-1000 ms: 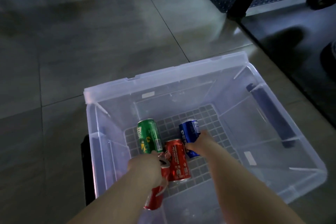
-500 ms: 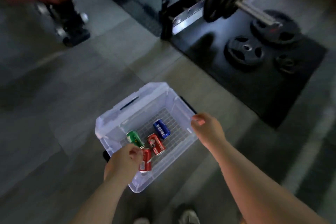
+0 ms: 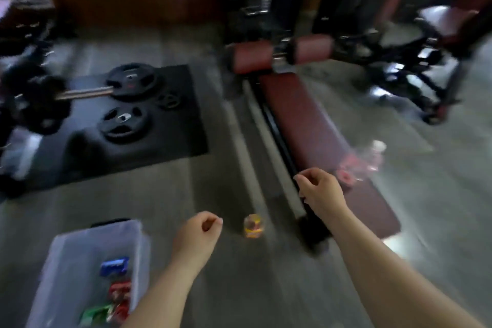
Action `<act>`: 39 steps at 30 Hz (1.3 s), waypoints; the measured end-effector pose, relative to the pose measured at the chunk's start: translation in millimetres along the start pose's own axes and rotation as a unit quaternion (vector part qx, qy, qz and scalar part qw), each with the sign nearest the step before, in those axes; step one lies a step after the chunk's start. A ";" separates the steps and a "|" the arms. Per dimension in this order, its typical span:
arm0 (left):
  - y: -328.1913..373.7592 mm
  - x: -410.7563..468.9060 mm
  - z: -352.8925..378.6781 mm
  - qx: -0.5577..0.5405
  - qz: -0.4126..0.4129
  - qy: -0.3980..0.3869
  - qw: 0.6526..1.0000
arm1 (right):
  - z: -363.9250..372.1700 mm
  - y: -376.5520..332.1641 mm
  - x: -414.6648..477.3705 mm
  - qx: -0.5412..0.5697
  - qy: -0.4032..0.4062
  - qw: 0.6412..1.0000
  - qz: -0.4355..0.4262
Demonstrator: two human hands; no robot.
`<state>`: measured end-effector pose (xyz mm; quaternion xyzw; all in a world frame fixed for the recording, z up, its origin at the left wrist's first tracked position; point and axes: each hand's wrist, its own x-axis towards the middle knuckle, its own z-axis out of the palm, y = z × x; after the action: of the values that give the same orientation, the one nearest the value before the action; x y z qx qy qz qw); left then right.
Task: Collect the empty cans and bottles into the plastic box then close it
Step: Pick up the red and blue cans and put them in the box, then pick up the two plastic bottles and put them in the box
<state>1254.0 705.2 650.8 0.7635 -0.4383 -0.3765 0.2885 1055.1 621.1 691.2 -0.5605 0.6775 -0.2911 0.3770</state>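
Your left grip [image 3: 197,234] and right grip [image 3: 320,190] are loosely curled and hold nothing; the plastic box [image 3: 80,237], open on top with cans [image 3: 114,266] inside, sits by your left arm; a little yellow drink [image 3: 253,226] stands on the floor [image 3: 213,287] between your grips; a clear bottle [image 3: 359,165] lies just past the right one; take each round its middle.

Open plastic box [image 3: 66,250] holds a blue can [image 3: 114,266], red cans [image 3: 119,291] and a green can [image 3: 96,313]; yellow-red container [image 3: 253,226] stands nearby.

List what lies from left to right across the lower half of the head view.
plastic box → left hand → small yellow and red container standing on the floor → right hand → clear bottle
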 end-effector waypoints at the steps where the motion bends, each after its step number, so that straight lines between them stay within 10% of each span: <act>1: 23.4 -6.9 31.1 0.005 0.030 -0.024 0.999 | -41.7 23.7 -8.3 0.005 0.034 0.999 0.022; 13: 272.0 -258.5 499.7 0.127 0.254 -0.360 0.888 | -517.0 350.3 -199.9 0.138 0.370 0.891 0.225; 29: 531.8 -360.9 995.2 0.137 0.263 -0.451 0.842 | -898.8 659.3 -147.8 0.229 0.511 0.754 0.345; 39: 708.4 -361.6 1292.3 0.130 0.259 -0.449 0.845 | -1132.5 844.4 -23.0 0.250 0.485 0.754 0.366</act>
<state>-256.1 564.8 602.4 0.4003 -0.7470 -0.5288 0.0456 -346.9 782.5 624.3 0.0603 0.8260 -0.5228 0.2020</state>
